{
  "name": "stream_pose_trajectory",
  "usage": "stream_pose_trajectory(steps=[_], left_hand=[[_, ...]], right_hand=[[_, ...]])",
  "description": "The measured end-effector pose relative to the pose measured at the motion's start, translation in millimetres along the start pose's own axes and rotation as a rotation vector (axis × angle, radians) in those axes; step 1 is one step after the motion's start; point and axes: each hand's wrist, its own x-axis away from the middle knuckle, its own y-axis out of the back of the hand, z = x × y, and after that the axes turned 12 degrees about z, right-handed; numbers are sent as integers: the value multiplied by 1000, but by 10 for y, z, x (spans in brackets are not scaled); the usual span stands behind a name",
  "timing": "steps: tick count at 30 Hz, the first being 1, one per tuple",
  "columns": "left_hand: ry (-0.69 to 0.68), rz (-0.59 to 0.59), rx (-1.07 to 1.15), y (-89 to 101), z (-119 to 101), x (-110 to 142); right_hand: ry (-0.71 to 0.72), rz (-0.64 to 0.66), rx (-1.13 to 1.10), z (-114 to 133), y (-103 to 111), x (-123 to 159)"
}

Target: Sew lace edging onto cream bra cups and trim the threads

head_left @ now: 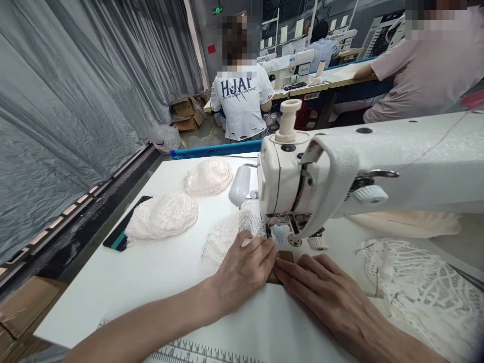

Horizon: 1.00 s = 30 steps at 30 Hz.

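I see the left hand [242, 272] flat, fingers nearly straight and together, pressing the white lace piece [227, 234] onto the bench under the sewing machine [302, 176] needle. Right hand [321, 287] also flat, fingers extended, tips on a brown patch [283, 258] just beside the presser foot. Neither hand grips anything. Two lace cups [162, 217] lie toward the bench's left edge.

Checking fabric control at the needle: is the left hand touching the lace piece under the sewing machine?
Touching. The head view shows the left hand lying flat on the lace piece, fingertips on its edge beside the presser foot of the sewing machine.
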Motion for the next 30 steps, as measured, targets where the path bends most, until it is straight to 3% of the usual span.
stream_pose_trajectory(steps=[9,19,30], left_hand=[[23,21,115,22,43,14],[49,40,142,27,40,40],[99,18,102,313,-204,486]], right_hand=[[-92,-127,-43,-63,-46,-10],[-158,-10,-10,-160,-144,-18],[-113,-73,41,-134,-149,-5]])
